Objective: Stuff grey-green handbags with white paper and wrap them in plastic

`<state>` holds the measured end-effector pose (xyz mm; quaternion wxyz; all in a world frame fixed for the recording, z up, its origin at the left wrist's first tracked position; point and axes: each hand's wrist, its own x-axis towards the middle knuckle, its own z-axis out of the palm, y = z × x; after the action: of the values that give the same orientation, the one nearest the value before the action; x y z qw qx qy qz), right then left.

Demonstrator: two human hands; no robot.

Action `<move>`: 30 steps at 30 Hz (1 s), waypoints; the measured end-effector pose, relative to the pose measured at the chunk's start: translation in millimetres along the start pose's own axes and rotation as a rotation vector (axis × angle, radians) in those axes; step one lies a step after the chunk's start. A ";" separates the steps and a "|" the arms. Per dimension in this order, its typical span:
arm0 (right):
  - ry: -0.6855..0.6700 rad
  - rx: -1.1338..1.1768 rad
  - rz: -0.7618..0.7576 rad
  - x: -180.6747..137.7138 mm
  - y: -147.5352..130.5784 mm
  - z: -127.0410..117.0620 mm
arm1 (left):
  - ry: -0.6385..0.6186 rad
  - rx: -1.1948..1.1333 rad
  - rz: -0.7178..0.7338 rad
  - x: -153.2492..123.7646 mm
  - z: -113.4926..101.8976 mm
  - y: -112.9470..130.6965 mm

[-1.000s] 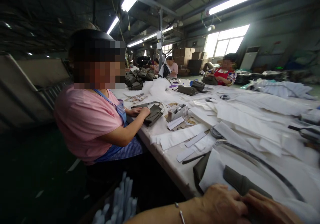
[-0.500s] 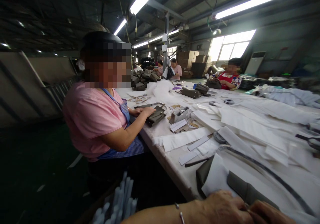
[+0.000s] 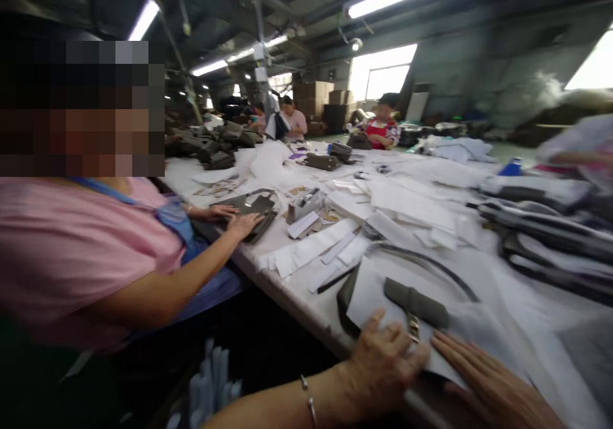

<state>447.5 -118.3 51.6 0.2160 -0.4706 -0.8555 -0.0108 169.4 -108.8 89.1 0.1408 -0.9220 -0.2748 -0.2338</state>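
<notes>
A dark olive-grey handbag lies at the table's front edge, partly under a white sheet. A short grey strap piece with a gold-coloured buckle rests on top of the sheet. My left hand is at the bag's near side, its fingers curled and closed on the bag just below the buckle; their tips are partly hidden. Right of the buckle, my right hand lies almost flat on the covered bag, fingers stretched out. The bag's long handle arches away behind.
At my left, a co-worker in a pink top has both hands on another grey bag. White sheets and strips cover the table. Dark straps lie at right. Pale rods stand below the table edge.
My view has swung right and closer to the bag. My hands, together before, are now apart: the right lies flat, and the buckle shows between them. The co-worker's bag appears flatter.
</notes>
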 end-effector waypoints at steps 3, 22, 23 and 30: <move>-0.088 -0.137 -0.036 5.0 -32.2 -14.8 | -0.013 0.028 -0.071 1.3 12.2 6.8; -0.535 0.310 0.420 61.3 -33.5 -91.7 | 0.301 -0.214 -0.033 -3.0 35.0 -7.0; -0.544 0.377 0.462 75.8 -24.5 -98.5 | 0.304 -0.205 -0.041 -3.9 38.8 -6.1; -0.179 0.258 0.488 198.8 63.7 -85.6 | 0.527 -0.118 -0.091 2.7 56.0 -3.9</move>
<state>437.7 57.3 192.9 0.1940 -0.6302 -0.7270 0.1917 189.0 -82.6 43.3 0.1429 -0.8226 -0.2558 -0.4873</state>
